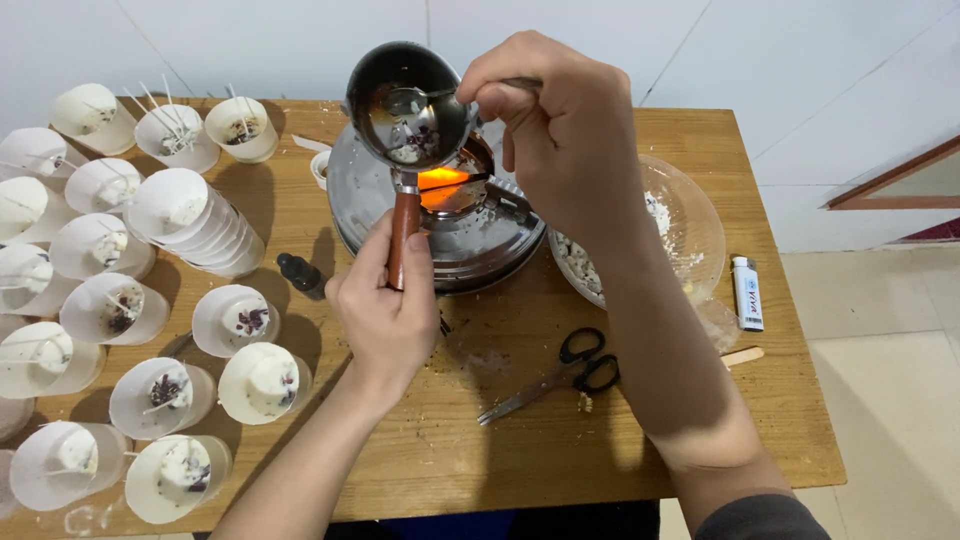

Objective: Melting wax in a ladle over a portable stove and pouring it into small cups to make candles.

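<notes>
Steel, small and round, the melting pot hangs tilted above a glowing orange burner set in a round metal stove on the wooden worktop. The left hand has its fingers clamped on the pot's brown wooden handle. The right hand pinches a metal spoon, fingers together, its bowl inside the pot. White cups holding wax and dried petals crowd the left side. Black-handled scissors, a white lighter and a clear bowl lie to the right.
</notes>
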